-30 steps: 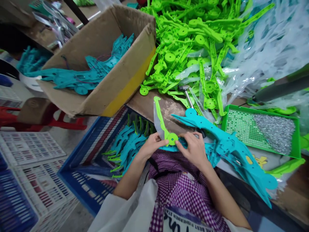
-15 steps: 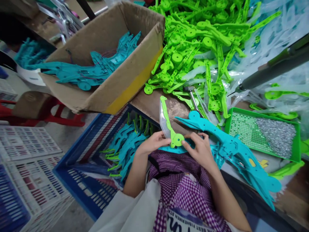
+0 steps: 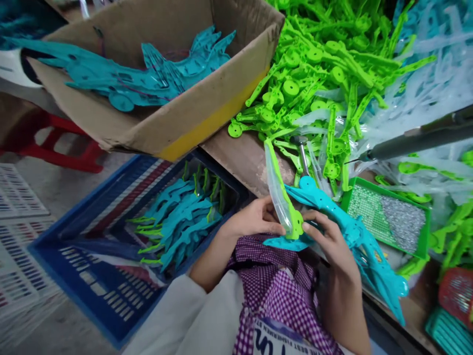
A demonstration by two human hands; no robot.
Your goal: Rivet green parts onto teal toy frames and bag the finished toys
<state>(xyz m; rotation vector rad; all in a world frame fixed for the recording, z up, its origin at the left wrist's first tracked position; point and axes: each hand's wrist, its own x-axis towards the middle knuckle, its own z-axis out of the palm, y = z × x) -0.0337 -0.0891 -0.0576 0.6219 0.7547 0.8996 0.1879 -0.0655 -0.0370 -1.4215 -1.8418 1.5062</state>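
Between both hands stands a bright green plastic arm (image 3: 297, 221) with a round end. A translucent plastic piece (image 3: 278, 187) lies along it. My left hand (image 3: 256, 218) pinches the lower left side, and my right hand (image 3: 328, 234) grips the round end with thumb and fingers. Under the hands, a teal plastic part (image 3: 283, 243) shows partly; the hands and green arm hide some of it. Just right of my right hand lies a long teal plastic body (image 3: 347, 222) on the bench.
A blue crate (image 3: 90, 296) at left holds several teal-and-green parts. Behind it stands a cardboard box (image 3: 218, 111) with teal pieces. Green arms (image 3: 291, 88) are heaped at the back, near a metal tool (image 3: 303, 155). A screwdriver (image 3: 410, 140) hangs above a green tray (image 3: 423, 249) of screws.
The green arm has turned, so its translucent piece now faces me more and its round end shows narrower. Both hands still hold it. The camera view has shifted.
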